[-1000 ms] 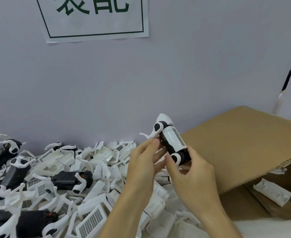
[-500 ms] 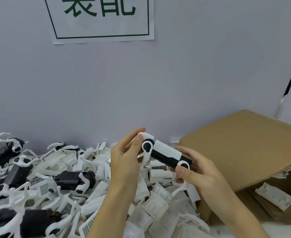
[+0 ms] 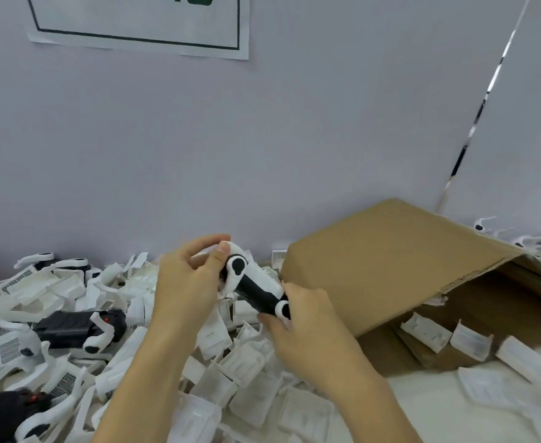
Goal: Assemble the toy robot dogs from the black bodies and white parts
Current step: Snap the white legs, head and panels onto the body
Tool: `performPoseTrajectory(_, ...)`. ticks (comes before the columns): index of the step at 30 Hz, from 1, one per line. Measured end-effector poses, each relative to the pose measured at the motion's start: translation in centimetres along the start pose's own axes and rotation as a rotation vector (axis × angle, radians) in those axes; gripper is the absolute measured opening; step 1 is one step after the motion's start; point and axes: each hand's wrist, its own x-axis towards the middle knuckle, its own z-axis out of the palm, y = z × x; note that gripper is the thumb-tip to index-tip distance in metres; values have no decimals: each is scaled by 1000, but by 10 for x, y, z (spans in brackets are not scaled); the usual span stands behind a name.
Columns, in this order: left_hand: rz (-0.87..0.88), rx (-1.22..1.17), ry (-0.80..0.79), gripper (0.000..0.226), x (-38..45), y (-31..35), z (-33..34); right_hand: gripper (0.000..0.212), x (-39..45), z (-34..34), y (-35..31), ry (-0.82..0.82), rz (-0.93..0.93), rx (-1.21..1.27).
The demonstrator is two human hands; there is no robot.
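Observation:
A toy robot dog [image 3: 256, 290], black body with white shell and round white leg joints, is held in the air above the heap. My left hand [image 3: 189, 282] pinches its upper white end with thumb and fingers. My right hand [image 3: 304, 327] grips its lower end, fingers curled round the joint. The dog slants down to the right. A heap of loose white parts [image 3: 246, 372] covers the table below. A black body with white legs [image 3: 77, 327] lies at the left.
An open cardboard box [image 3: 390, 266] lies on its side at the right, white shells [image 3: 467, 343] spilling from its mouth. The grey wall stands close behind, with a paper sign [image 3: 135, 24] on it. More dog pieces [image 3: 7, 414] lie at the lower left.
Both hands turned the dog from white top facing me to its black side facing me and lowered it slightly. The view tilted up a little.

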Motion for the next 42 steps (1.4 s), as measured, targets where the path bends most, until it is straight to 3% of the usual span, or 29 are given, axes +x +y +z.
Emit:
performPoseTrajectory(2,29,-4,-81,18,-1,3,0,22,-3,1,4,-6,23,96)
performPoseTrajectory(4,34,-92,-136,22,-1,7,-1,15,-5,-3,6,34,99,320)
performPoseTrajectory(7,98,-135,-101,24,-1,11,-5,21,2,-18,3,155,292,836)
performPoseTrajectory(10,101,-155,-78,24,-1,15,-9,15,19,-53,-1,324,370,1245)
performPoseTrajectory(15,91,-139,-84,25,-2,17,-9,19,57,-136,9,589,369,1476)
performPoseTrajectory(18,71,-130,-90,27,-2,17,-9,30,68,-172,25,637,394,1558)
performPoseTrajectory(21,62,-108,-109,29,-3,17,-8,55,59,-168,31,511,428,1540)
performPoseTrajectory(26,64,66,-192,27,-8,14,2,23,17,-80,7,256,389,1191)
performPoseTrajectory(33,92,650,-390,18,-31,22,16,32,-13,30,-8,-211,317,783)
performPoseTrajectory(35,66,809,-484,17,-34,27,12,32,-15,37,-3,-252,303,649)
performPoseTrajectory(39,-54,1319,-725,37,-17,39,-12,31,-10,40,2,-254,312,617)
performPoseTrajectory(42,-159,1651,-756,40,18,44,-43,33,-8,42,6,-238,323,642)
